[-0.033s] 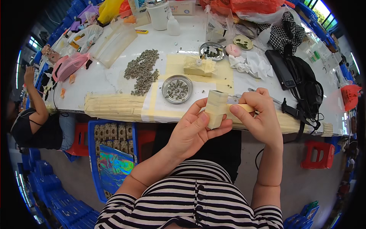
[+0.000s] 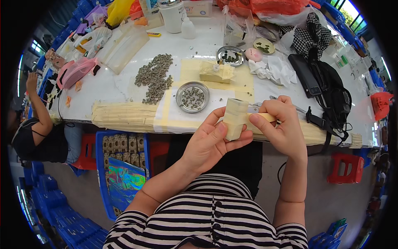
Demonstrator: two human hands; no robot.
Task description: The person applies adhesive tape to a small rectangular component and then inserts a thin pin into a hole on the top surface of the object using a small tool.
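Observation:
My left hand [image 2: 211, 141] grips a small rectangular block [image 2: 235, 118] wrapped in pale yellow tape, held upright above the table's front edge. From the block's right side, a strip of pale yellow masking tape [image 2: 253, 118] runs to my right hand [image 2: 277, 122]. The fingers of that hand are closed on the tape, and they hide most of what lies inside them. Just beyond my hands, a round metal dish [image 2: 177, 99] with small grey pieces stands on a white sheet [image 2: 166, 118]. Another tape-covered block [image 2: 215, 75] rests farther back.
Left of the dish lies a pile of small grey pieces [image 2: 154, 76]. A second metal dish [image 2: 241, 62] holds dark pieces. At right are a black bag [image 2: 331, 87] and a red stool [image 2: 345, 168]. A blue crate [image 2: 100, 166] is below left; a co-worker [image 2: 41, 137] sits at far left.

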